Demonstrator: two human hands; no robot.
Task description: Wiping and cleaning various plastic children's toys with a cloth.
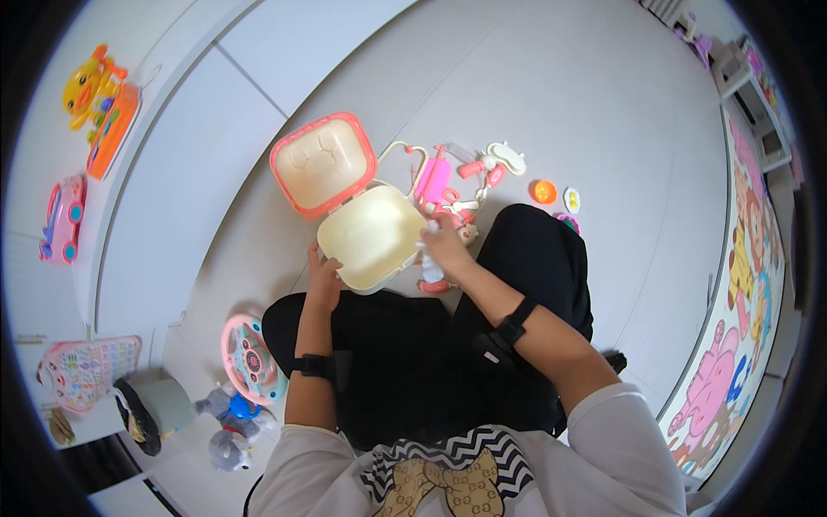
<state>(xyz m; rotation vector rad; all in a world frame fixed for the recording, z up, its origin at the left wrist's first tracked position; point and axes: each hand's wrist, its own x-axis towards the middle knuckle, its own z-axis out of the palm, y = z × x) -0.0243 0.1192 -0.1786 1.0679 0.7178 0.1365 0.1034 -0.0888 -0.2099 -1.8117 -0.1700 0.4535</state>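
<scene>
A cream plastic toy case [371, 236] stands before me on the floor, its pink-rimmed lid [323, 165] swung back. Nothing lies inside the part of the case that shows. My left hand [324, 278] holds the case by its near left corner, fingers at the rim. In my right hand [446, 249] is a crumpled white cloth or tissue [431, 266], beside the right wall of the case. Toy doctor pieces lie just beyond that hand: a toy stethoscope [413, 152], a pink clipboard-like plate [434, 179] and pink-and-white instruments [460, 208].
An orange toy bowl [544, 192] and a toy fried egg [572, 200] lie right of my knee. To my left are a toy steering wheel [252, 358], grey plush toys [229, 446] and a bin [161, 404]. A white cabinet [187, 168] runs along the left; a cartoon-printed mat [730, 362] borders the right.
</scene>
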